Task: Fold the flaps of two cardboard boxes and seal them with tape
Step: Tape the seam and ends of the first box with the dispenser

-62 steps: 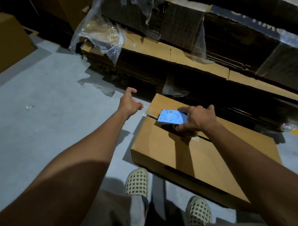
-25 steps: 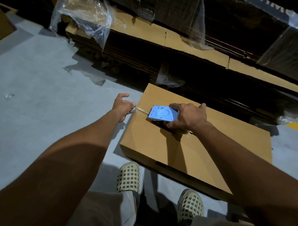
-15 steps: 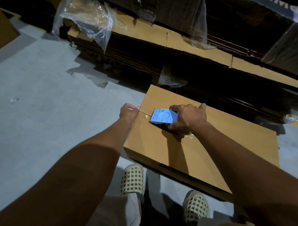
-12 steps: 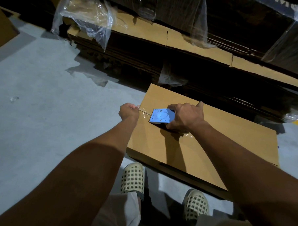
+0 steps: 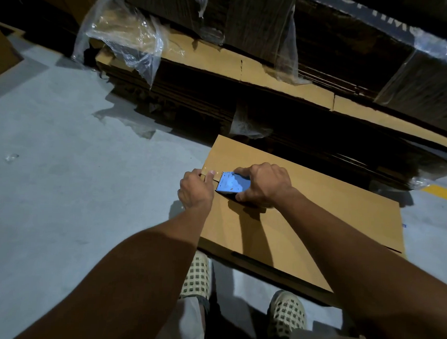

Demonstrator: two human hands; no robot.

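Note:
A flat brown cardboard box (image 5: 317, 217) lies on the grey floor in front of my feet, its flaps folded down. My right hand (image 5: 264, 184) grips a blue tape dispenser (image 5: 232, 183) that rests on the box top near the left end of the seam. My left hand (image 5: 196, 188) is at the box's left edge, its thumb pressing clear tape (image 5: 212, 171) down onto the cardboard just left of the dispenser. The dispenser's roll is hidden under my right hand.
Stacks of flattened cardboard (image 5: 259, 76) partly wrapped in clear plastic (image 5: 125, 37) stand right behind the box. Another cardboard piece (image 5: 2, 52) lies at the far left. Grey floor (image 5: 63, 175) spreads out to the left. A yellow floor line (image 5: 441, 193) shows at the right.
My left hand moved from open beside the box onto its left edge and now pins the tape end. The dispenser stays near the left end of the seam.

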